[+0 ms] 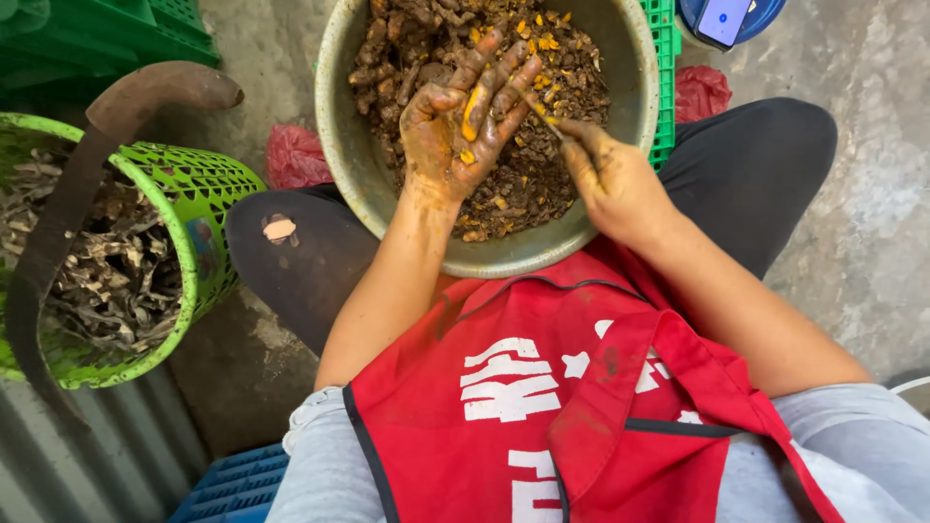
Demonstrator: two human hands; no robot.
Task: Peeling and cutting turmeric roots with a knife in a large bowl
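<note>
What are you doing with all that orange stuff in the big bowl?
A person in a red apron sits with a big round basin between the knees. It is full of brown, knobbly roots and bright orange scraps. The left hand is held open over the basin, with an orange piece lying across its stained fingers. The right hand grips a thin tool whose tip touches the left fingers. A green basket of dry peelings stands at the left.
</note>
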